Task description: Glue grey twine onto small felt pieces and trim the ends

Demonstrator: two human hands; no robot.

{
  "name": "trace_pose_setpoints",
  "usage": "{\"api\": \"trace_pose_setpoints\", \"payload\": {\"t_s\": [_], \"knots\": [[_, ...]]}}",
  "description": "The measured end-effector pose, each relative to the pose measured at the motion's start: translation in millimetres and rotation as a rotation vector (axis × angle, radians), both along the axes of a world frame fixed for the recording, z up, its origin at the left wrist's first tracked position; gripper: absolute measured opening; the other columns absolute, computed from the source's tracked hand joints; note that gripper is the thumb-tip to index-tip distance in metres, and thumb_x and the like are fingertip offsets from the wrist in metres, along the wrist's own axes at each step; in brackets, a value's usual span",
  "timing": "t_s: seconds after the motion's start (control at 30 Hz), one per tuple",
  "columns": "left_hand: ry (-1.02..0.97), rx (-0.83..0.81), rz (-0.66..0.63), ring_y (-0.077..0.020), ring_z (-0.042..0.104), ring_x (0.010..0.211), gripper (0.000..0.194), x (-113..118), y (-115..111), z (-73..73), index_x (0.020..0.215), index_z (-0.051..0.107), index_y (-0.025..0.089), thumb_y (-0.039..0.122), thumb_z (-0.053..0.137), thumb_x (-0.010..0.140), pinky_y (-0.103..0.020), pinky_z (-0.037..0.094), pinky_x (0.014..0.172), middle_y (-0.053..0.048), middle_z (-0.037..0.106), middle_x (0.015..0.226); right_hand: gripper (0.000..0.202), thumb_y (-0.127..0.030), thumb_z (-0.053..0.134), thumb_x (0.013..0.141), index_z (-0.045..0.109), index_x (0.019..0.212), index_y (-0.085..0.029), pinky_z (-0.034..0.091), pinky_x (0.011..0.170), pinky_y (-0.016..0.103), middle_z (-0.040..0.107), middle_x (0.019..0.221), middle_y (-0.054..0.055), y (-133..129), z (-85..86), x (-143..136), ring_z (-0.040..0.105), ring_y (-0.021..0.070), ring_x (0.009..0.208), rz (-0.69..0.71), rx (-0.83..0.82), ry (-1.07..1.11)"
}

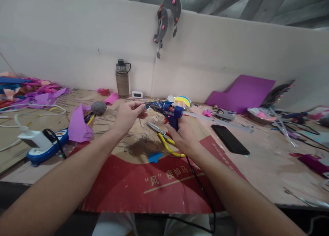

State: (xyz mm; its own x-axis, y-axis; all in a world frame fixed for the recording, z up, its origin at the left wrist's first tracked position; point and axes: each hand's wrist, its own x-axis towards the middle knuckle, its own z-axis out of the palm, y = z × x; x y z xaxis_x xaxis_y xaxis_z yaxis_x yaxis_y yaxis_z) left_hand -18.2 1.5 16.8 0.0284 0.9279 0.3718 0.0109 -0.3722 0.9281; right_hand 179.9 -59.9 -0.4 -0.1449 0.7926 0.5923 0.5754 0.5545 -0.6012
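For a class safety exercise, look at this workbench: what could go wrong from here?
The left hand has its fingers right at the nozzle of the blue glue gun held in the right hand, so a burn seems possible if the tip is hot.

Loose grey yarn lies tangled below the gun and could catch stray glue.

The black cord runs past the right forearm and over the table edge, so it might snag and tug the gun.
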Motion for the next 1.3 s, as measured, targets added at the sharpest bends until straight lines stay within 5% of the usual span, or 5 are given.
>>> {"api": "trace_pose_setpoints", "payload": {"t_s": [0.7,1.3], "knots": [[0.092,0.046,0.053,-0.0134,0.066,0.059,0.024,0.8,-5.9,3.2,0.081,0.067,0.013,0.037,0.067,0.076,-0.025,0.056,0.059,-0.003,0.069,0.067,0.031,-0.031,0.045,0.09,0.051,0.118,-0.019,0.049,0.085,0.044,0.065,0.107,0.013,-1.4,-2.5,-3.4,0.061,0.027,0.096,-0.056,0.039,-0.091],[0.082,0.016,0.038,-0.0138,0.066,0.057,0.025,1.9,-7.0,4.5,0.079,0.067,0.014,0.038,0.069,0.074,-0.026,0.056,0.059,-0.003,0.068,0.065,0.028,-0.03,0.047,0.089,0.052,0.115,-0.022,0.047,0.09,0.046,0.064,0.11,0.013,-2.5,-2.5,-3.3,0.059,0.0281,0.104,-0.057,0.051,-0.088]]}}
